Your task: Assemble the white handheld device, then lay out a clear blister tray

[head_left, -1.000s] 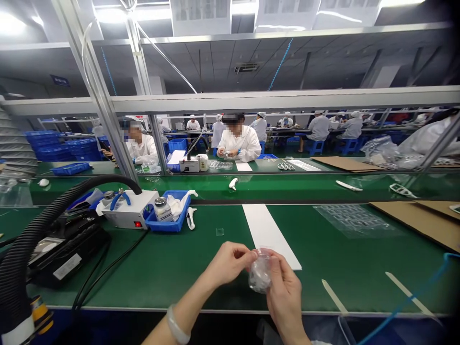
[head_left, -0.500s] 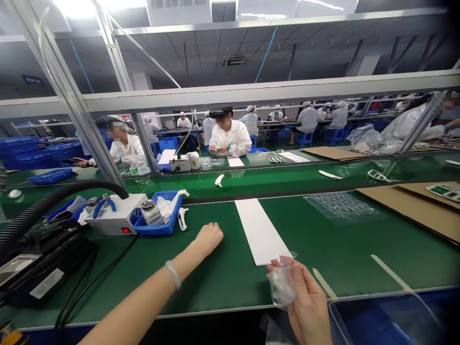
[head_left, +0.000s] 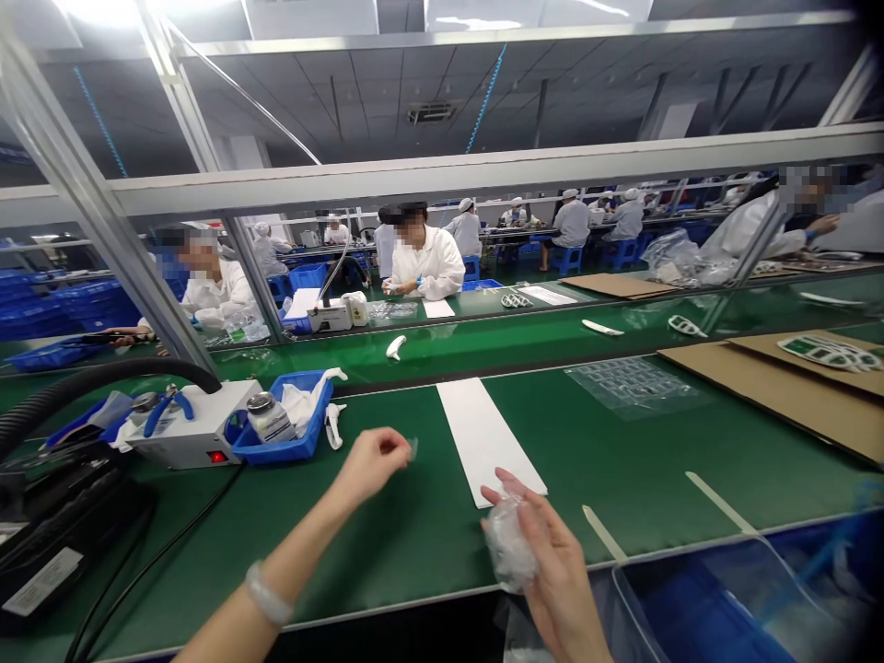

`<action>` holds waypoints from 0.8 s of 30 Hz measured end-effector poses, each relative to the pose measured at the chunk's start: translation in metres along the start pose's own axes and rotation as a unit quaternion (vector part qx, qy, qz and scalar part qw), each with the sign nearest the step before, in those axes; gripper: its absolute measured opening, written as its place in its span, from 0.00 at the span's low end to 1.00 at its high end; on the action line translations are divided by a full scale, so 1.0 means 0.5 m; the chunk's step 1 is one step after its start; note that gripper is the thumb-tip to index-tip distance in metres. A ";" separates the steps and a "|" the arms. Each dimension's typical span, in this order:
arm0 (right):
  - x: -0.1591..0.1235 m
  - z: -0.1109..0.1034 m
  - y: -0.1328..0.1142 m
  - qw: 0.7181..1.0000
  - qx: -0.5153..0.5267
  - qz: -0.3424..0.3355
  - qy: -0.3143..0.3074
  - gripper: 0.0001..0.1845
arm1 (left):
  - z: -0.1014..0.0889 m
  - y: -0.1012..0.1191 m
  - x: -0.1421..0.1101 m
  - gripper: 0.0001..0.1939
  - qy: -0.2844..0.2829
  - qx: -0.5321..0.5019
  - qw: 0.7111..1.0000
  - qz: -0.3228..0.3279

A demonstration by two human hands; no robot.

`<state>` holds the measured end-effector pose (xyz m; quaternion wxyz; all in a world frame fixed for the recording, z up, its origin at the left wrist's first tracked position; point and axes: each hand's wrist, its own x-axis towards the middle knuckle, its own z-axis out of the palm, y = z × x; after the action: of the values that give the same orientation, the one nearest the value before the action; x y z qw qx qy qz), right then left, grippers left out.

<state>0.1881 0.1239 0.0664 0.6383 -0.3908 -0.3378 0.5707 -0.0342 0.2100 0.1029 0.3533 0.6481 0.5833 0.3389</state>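
Observation:
My left hand (head_left: pixel 373 462) is over the green bench, thumb and fingers pinched together on a small piece of clear film (head_left: pixel 413 448). A crumpled wad of clear plastic film (head_left: pixel 509 545) is in my right hand (head_left: pixel 552 557), the thumb resting against it and the fingertips partly extended. Beneath and beyond that hand lies a long white sheet (head_left: pixel 476 428), flat on the bench. Left of it, a small white curved part (head_left: pixel 334 425) rests beside a blue tray (head_left: pixel 280 451), which contains a glass jar (head_left: pixel 269 417) and white cloth.
A white box (head_left: pixel 200 433) with a black hose (head_left: pixel 103 373) and blue pliers (head_left: pixel 166 410) stands at left. White parts ride the green conveyor (head_left: pixel 470 341). Clear plastic sheeting (head_left: pixel 625 385) and cardboard (head_left: pixel 773 396) lie at right. Co-workers sit across the line.
The view has swung slightly right. My left hand has turned, showing a bit of clear film at its fingertips. My right hand still holds the crumpled plastic, now nearer the left hand.

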 end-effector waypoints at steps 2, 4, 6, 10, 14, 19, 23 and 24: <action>-0.004 0.021 0.014 0.999 -0.014 -0.031 -0.016 0.21 | 0.070 0.032 -0.059 0.09 -0.043 -0.073 0.996 -0.001; -0.003 0.024 0.026 0.999 -0.034 -0.034 -0.018 0.21 | 0.126 0.065 -0.116 0.12 -0.071 -0.127 0.989 -0.005; 0.003 -0.001 0.024 0.999 -0.029 -0.026 0.016 0.22 | 0.150 0.087 -0.160 0.19 -0.102 -0.245 0.963 -0.042; 0.017 -0.114 -0.051 0.984 -0.013 -0.111 0.140 0.18 | 0.120 0.063 -0.182 0.29 -0.096 -0.266 0.954 -0.096; -0.004 -0.227 -0.167 0.942 -0.033 -0.281 0.178 0.30 | 0.088 -0.024 -0.156 0.29 -0.035 -0.123 0.989 -0.070; -0.028 -0.349 -0.217 0.908 -0.190 -0.272 0.256 0.23 | 0.092 -0.094 -0.142 0.24 0.030 0.008 0.999 -0.035; -0.022 -0.435 -0.171 0.902 -0.315 -0.186 0.228 0.20 | 0.094 -0.102 -0.146 0.23 0.031 0.019 0.999 -0.016; -0.019 -0.449 -0.155 0.900 -0.345 -0.164 0.209 0.22 | 0.094 -0.102 -0.147 0.23 0.032 0.016 0.999 -0.012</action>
<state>0.4201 0.0855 0.0304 0.6039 -0.6362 -0.4315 0.2104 -0.0272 0.1374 0.0331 0.3284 0.6351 0.6076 0.3458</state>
